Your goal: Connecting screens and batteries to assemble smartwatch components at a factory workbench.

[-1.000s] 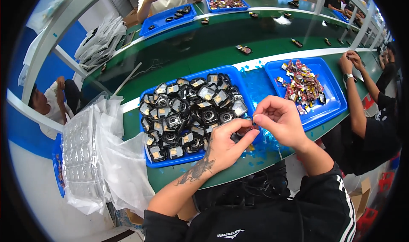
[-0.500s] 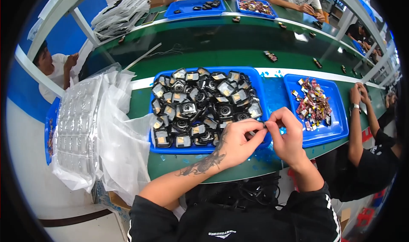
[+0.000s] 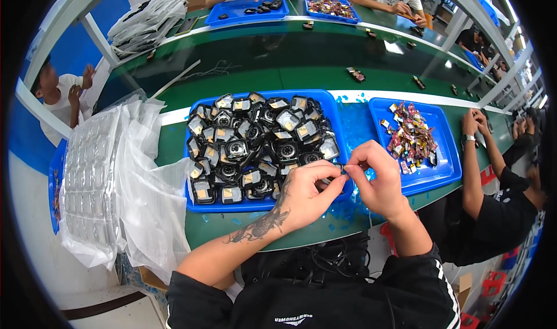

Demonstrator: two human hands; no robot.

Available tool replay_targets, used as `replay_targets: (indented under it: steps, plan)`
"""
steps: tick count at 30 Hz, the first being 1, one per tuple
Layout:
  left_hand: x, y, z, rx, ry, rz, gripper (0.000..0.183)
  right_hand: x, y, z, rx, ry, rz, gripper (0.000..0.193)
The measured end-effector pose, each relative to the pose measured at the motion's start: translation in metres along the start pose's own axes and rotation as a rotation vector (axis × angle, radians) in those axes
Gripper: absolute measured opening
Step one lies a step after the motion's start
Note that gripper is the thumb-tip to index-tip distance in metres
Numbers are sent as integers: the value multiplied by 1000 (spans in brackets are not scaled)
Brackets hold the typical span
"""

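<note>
My left hand (image 3: pixel 313 190) and my right hand (image 3: pixel 378 178) meet fingertip to fingertip over the front right corner of a large blue tray (image 3: pixel 261 208). Both pinch a small dark part (image 3: pixel 343 169), mostly hidden by the fingers, so its kind does not show. Heaped in that tray are black watch cases (image 3: pixel 237 149), several with a round sensor back and others with a pale square face. Right of it, a smaller blue tray (image 3: pixel 449 169) holds a pile of small red, white and yellow parts (image 3: pixel 411 135) that look like flex cables with components.
White film and clear blister trays (image 3: pixel 87 178) are stacked at the left edge. Beyond the white strip, a green conveyor belt (image 3: pixel 261 77) carries small assemblies (image 3: pixel 356 74). People work across it, at the left and close on my right. Blue scraps litter the table around the trays.
The whole view has shifted, so the scene sits further left. My hands keep their pinch on the small part. Across the belt, a person's hand now hovers over the far blue tray.
</note>
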State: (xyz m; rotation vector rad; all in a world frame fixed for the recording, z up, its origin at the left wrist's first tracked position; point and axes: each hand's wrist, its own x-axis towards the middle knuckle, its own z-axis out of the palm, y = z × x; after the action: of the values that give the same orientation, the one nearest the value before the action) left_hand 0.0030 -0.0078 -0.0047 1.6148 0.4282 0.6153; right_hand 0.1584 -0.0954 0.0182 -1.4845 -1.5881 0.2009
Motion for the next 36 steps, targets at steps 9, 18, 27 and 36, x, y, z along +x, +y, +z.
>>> replay_targets:
  steps: [9, 18, 27, 36]
  plan:
    - [2, -2, -3, -59, 33, -10, 12, -11, -8, -11, -158, -36, -1, 14]
    - [-1, 2, -1, -8, -28, 6, 12, 0, -7, -5, 132, -9, 108, 8]
    - [0, -1, 1, -44, -24, -45, 12, -8, -11, 6, -251, 122, -247, 17]
    - [2, -6, -7, -199, -121, -123, 15, -6, -2, -17, -197, 9, 324, 16]
